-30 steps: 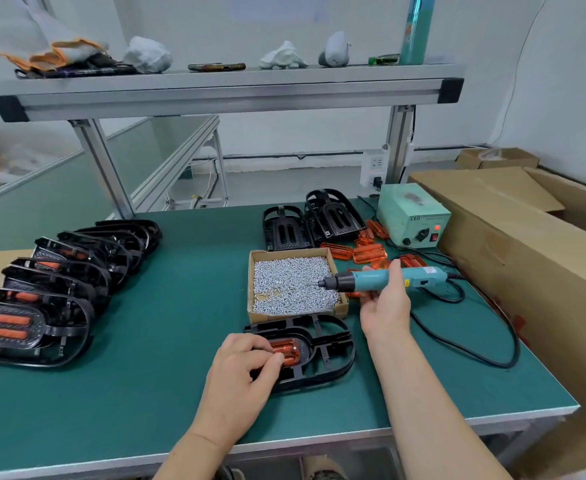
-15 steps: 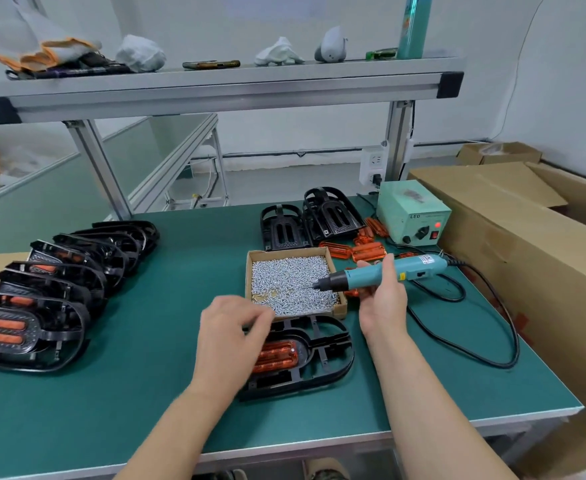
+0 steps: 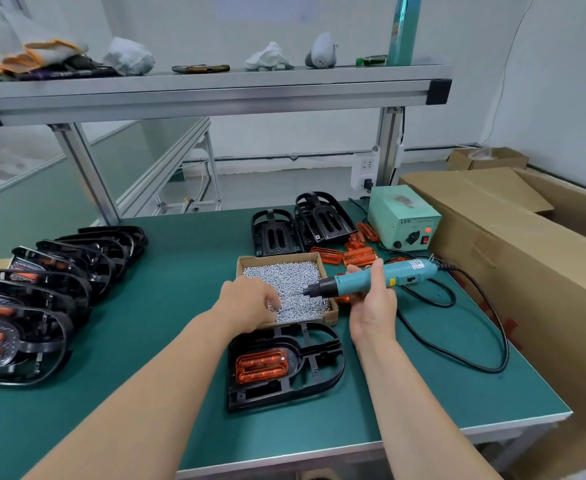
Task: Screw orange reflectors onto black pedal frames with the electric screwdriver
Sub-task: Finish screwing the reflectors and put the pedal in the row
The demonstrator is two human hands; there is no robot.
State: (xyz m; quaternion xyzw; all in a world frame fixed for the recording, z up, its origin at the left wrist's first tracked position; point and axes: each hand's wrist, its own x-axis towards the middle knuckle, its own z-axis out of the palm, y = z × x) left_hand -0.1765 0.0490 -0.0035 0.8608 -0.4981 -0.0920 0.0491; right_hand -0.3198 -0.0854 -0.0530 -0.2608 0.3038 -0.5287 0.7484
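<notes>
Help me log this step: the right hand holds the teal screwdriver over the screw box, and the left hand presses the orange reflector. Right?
One slip. The head view shows the left hand reaching into the screw box, not pressing the orange reflector, which lies untouched in the pedal frame. The right hand does hold the teal screwdriver over that box.

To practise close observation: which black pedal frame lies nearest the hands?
The lone frame on the near side of the screw box; the others sit grouped farther away.

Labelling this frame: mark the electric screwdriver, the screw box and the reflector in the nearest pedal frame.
electric screwdriver point(image 3: 352, 284), head view, teal barrel.
screw box point(image 3: 319, 320), head view, front cardboard wall.
reflector point(image 3: 262, 367), head view, orange centre.
</notes>
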